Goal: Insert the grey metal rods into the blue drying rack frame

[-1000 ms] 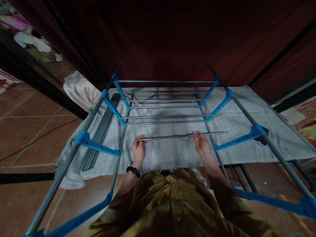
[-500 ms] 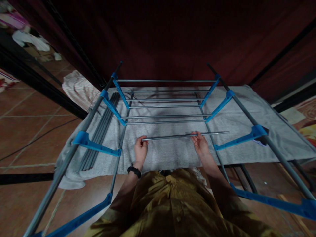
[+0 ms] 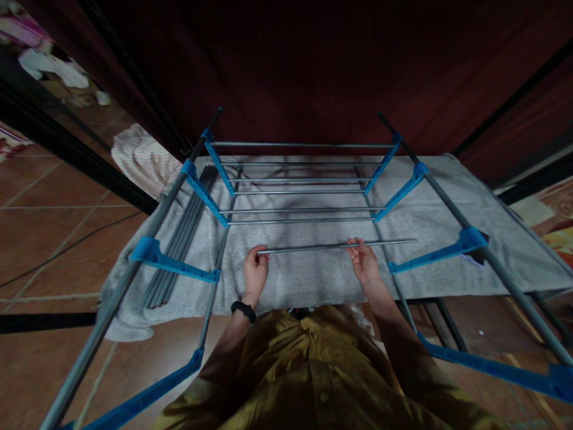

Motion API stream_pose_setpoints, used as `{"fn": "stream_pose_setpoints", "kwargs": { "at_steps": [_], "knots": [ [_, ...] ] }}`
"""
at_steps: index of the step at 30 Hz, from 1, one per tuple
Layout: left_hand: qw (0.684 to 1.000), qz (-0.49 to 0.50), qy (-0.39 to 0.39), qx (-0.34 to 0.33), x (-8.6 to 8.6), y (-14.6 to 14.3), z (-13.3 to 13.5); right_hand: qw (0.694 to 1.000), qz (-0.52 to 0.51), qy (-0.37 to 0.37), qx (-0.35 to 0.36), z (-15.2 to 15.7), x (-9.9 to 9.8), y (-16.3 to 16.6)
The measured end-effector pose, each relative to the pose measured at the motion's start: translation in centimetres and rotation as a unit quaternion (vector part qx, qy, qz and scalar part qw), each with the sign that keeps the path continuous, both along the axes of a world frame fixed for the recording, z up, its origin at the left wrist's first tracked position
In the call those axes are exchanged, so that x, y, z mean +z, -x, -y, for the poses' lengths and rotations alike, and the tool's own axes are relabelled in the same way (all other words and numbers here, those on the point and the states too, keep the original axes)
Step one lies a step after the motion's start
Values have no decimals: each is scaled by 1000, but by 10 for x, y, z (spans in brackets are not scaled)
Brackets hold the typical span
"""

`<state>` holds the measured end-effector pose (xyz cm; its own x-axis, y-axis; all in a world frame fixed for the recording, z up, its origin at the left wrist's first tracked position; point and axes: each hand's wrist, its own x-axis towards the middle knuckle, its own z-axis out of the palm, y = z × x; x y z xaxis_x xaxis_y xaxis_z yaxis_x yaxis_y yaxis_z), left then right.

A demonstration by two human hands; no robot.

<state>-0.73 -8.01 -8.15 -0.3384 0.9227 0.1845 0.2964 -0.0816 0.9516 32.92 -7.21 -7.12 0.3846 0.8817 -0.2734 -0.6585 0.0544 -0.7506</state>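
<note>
A thin grey metal tube (image 3: 308, 248) lies crosswise between my hands, above the cloth. My left hand (image 3: 256, 272) is closed round its left end, a black band on the wrist. My right hand (image 3: 363, 260) pinches it further along, and its right end sticks out past the fingers. Around my arms stands a rack frame of grey poles with blue plastic brackets, among them a left bracket (image 3: 174, 263) and a right bracket (image 3: 439, 252). Several crossbars (image 3: 299, 210) join the far brackets; the nearer brackets on both sides have no bar between them.
Several loose grey tubes (image 3: 181, 239) lie side by side on the grey cloth (image 3: 447, 209) at the left. A small dark object (image 3: 481, 248) rests behind the right pole. A dark red curtain (image 3: 295, 71) hangs behind the table. Striped fabric (image 3: 143, 161) bulges at the left.
The view has shifted very slightly. Both hands keep their hold on the tube, which stays in almost the same place.
</note>
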Motion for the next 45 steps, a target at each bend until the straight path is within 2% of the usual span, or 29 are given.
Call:
{"fn": "stream_pose_setpoints", "kwargs": {
  "at_steps": [9,21,45],
  "knots": [
    [1000,3,-4,3,-2,0,0,1000,0,5,1,0,1,0],
    [998,-52,-24,1,2,-1,2,1000,-8,1,0,1,0,0],
    [999,-45,-12,-1,0,-1,2,1000,-16,-8,3,3,0,0]
  ]
}}
